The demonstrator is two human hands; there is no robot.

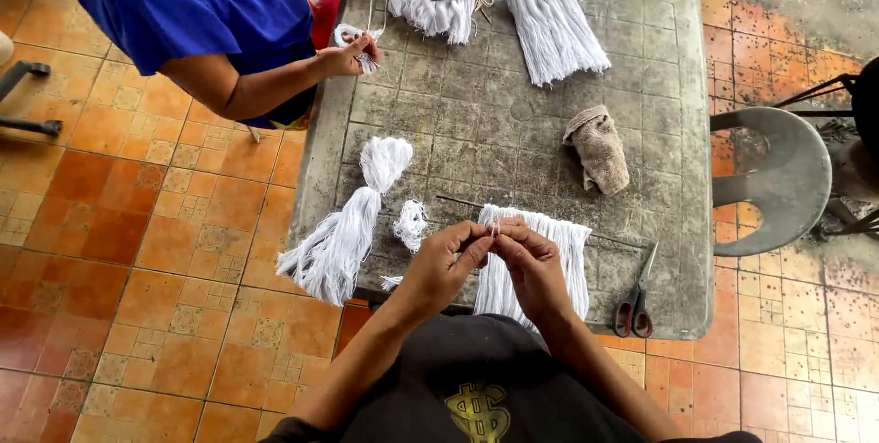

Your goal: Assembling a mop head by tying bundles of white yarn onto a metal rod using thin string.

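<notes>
A white string fringe is hung from a thin rod at the table front edge; one strand is pinched by both left hand and right hand fingertips; red-handled scissors are lying just right.

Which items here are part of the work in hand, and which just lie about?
In use: left hand and right hand pinching white strands of the fringe on a rod.
Lying about: scissors, rag, tied bundle, small tuft.
</notes>
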